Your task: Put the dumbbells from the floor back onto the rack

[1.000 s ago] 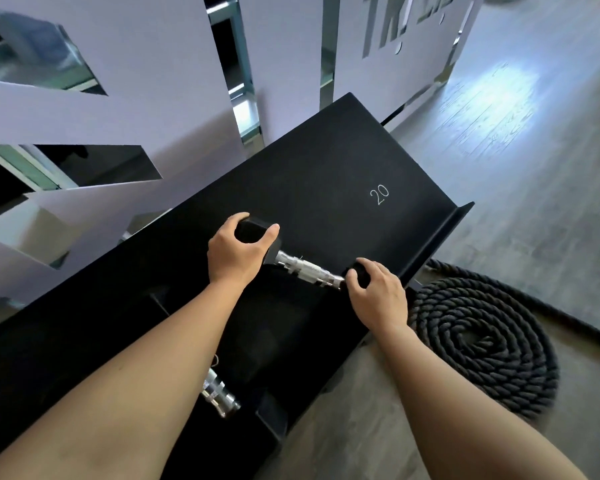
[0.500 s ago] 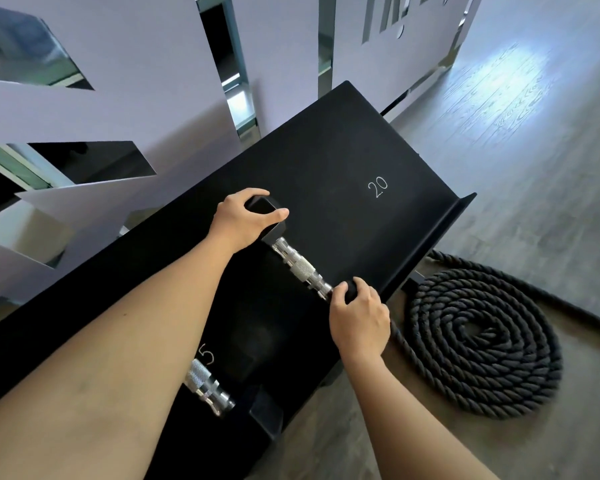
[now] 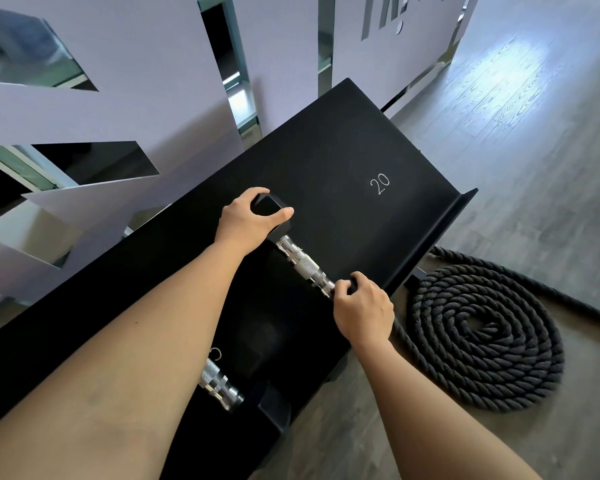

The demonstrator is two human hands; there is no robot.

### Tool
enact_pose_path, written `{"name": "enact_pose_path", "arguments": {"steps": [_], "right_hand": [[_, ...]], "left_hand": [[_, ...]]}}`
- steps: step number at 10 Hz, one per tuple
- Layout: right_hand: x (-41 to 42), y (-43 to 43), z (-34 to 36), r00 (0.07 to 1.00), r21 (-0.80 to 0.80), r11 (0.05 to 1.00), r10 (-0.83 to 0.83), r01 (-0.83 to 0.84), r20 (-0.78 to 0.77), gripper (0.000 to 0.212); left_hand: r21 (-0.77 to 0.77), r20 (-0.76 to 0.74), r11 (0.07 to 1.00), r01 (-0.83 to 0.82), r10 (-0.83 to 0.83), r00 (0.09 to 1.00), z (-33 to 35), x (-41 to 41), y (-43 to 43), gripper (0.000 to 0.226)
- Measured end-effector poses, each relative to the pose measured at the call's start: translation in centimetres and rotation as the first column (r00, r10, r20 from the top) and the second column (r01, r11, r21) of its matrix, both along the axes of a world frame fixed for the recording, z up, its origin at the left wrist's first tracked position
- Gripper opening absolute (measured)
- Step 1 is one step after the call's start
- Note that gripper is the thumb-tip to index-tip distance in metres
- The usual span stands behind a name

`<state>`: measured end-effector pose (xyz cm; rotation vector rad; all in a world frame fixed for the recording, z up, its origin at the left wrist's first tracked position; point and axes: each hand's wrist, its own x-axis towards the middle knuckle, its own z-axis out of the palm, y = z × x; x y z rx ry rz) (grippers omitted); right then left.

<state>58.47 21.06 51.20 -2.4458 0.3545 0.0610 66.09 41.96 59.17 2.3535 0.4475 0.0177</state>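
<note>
Best bet here was squaring the dumbbell (image 3: 305, 266) across the rack (image 3: 326, 140) tray before letting go, so it couldn't roll. It lay on the tray left of the "20" mark (image 3: 380, 183). Left hand (image 3: 248, 220) clamped the far head, right hand (image 3: 362, 306) gripped the near head, handle bare between them.

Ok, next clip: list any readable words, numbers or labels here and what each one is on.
"20": white number on the rack shelf.
Large grey letters on the wall panel: cut off by the frame's top edge, unreadable.
White mark near the lower dumbbell: partly hidden by the forearm, unreadable.
</note>
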Motion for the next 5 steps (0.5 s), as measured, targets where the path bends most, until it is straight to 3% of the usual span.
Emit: {"name": "enact_pose_path", "arguments": {"steps": [2,3,5], "right_hand": [[0.2,-0.4,0.7,0.994,0.046,0.998,0.04,-0.036,-0.101,0.029],[0.3,-1.1,1.6,0.977,0.143,0.989,0.049,-0.02,-0.206,0.043],[1.3,-1.4,8.8,0.992,0.344,0.939,0.069,-0.028,-0.107,0.055]], "left_hand": [[0.018,-0.012,1.0,-0.01,0.01,1.0,0.6,-1.8,-1.0,0.076],[-0.011,-0.019,1.0,-0.01,0.01,1.0,1.5,-3.0,-0.9,0.074],[-0.076,0.072,0.991,-0.108,0.114,0.991,6.1,-7.2,-0.2,0.066]]}}
